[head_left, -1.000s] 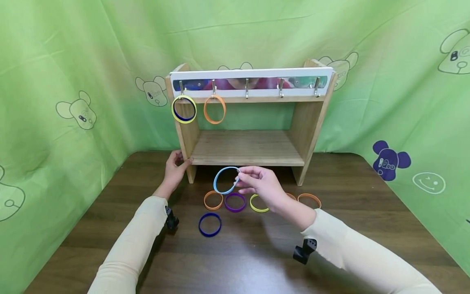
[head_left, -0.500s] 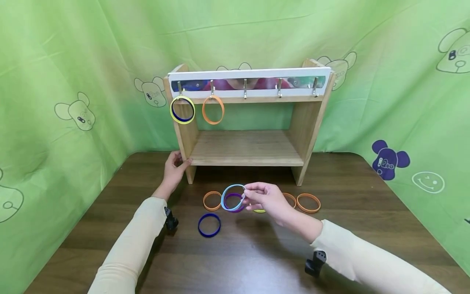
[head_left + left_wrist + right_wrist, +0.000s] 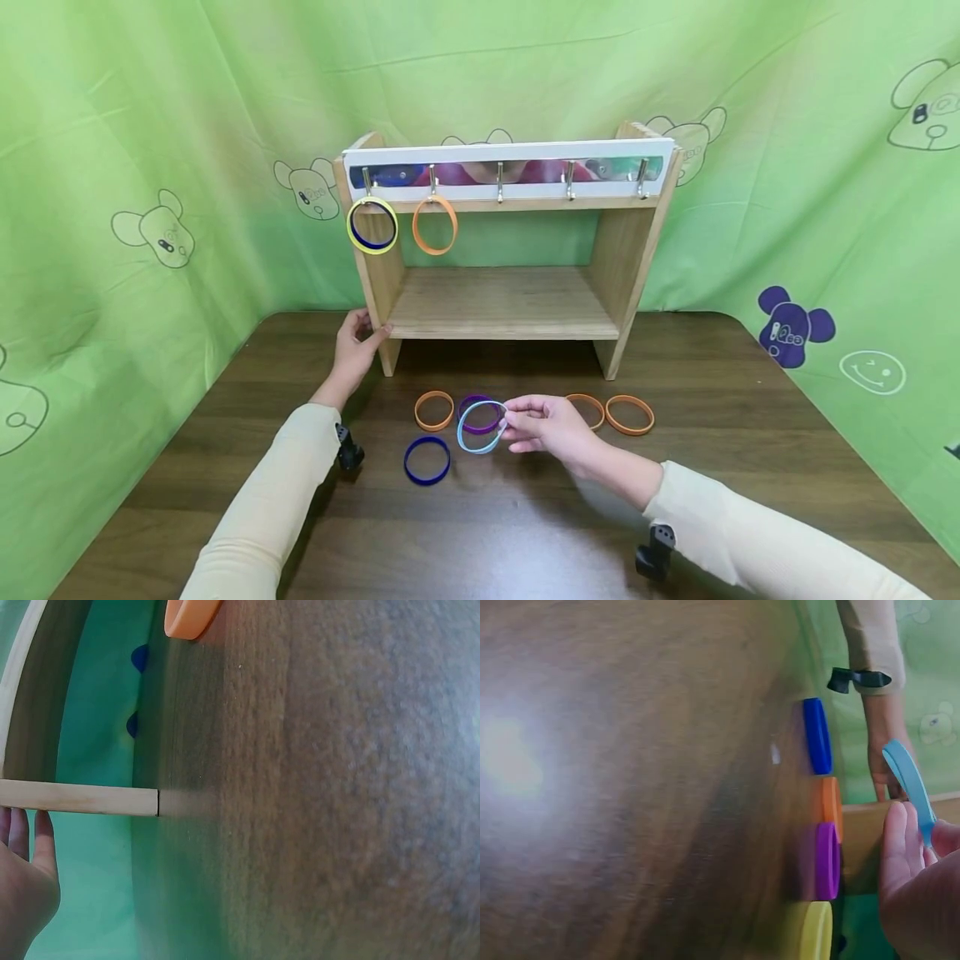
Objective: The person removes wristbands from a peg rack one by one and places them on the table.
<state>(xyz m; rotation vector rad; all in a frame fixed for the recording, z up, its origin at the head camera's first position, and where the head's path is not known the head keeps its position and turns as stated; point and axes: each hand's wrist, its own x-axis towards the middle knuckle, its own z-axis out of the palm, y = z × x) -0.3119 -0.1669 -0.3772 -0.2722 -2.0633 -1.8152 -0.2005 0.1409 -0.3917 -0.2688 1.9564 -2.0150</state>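
Observation:
My right hand [image 3: 551, 429] pinches a light blue silicone wristband [image 3: 461, 437] at its right side, low over the table; the band overlaps a purple wristband [image 3: 472, 429] in the head view. The right wrist view shows this light blue band [image 3: 907, 772] standing up from between thumb and fingers. At the lower left of a wooden shelf [image 3: 502, 304], my left hand [image 3: 352, 350] holds the side panel, thumb at the front edge. Its fingertips meet the panel's [image 3: 82, 797] outer face in the left wrist view. The right hand hides a yellow wristband [image 3: 817, 930] from the head view.
Metal hooks [image 3: 500, 182] line the shelf's top rail. A yellow wristband [image 3: 351, 237] and a dark blue one hang on the leftmost, an orange wristband [image 3: 417, 237] on its neighbour. Orange bands [image 3: 630, 429] and a dark blue band [image 3: 427, 480] lie on the brown table [image 3: 337, 533].
My right hand has come down and slightly right with the light blue wristband, from just below the shelf to over the row of bands. The left hand keeps its place.

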